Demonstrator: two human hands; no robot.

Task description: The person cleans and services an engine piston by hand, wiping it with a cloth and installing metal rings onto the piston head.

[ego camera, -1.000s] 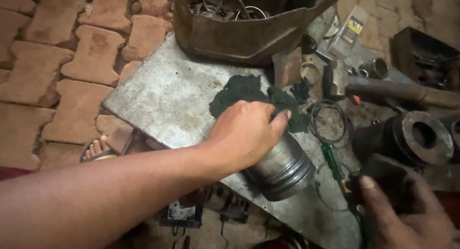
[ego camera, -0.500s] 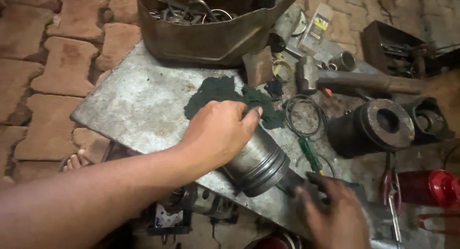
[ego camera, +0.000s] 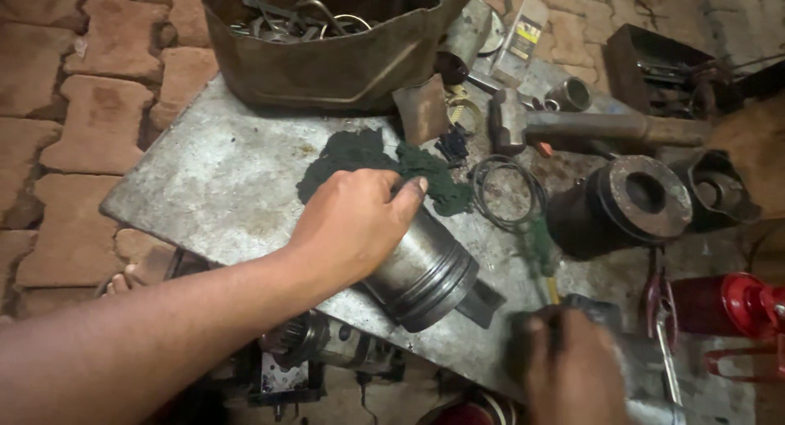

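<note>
My left hand (ego camera: 353, 223) lies over a metal piston (ego camera: 425, 270), gripping it where it rests on its side on the grey metal plate (ego camera: 213, 192). The piston's ringed end points toward the lower right. My right hand (ego camera: 572, 372) is at the plate's near edge, blurred, its fingers closed around a dark object (ego camera: 590, 306); what that object is cannot be made out. A green rag (ego camera: 360, 151) sits just beyond my left hand.
A rusty tub of metal parts (ego camera: 327, 57) stands at the back. A hammer (ego camera: 597, 127), a dark round cylinder part (ego camera: 630, 200), a wire ring (ego camera: 507, 192), a green screwdriver (ego camera: 540, 245), pliers (ego camera: 658, 310) and a red object (ego camera: 736, 306) lie to the right. Brick paving (ego camera: 65, 106) is on the left.
My right hand has slid left along the near edge, closer to the piston. My left hand stays on the piston. The view has shifted slightly.
</note>
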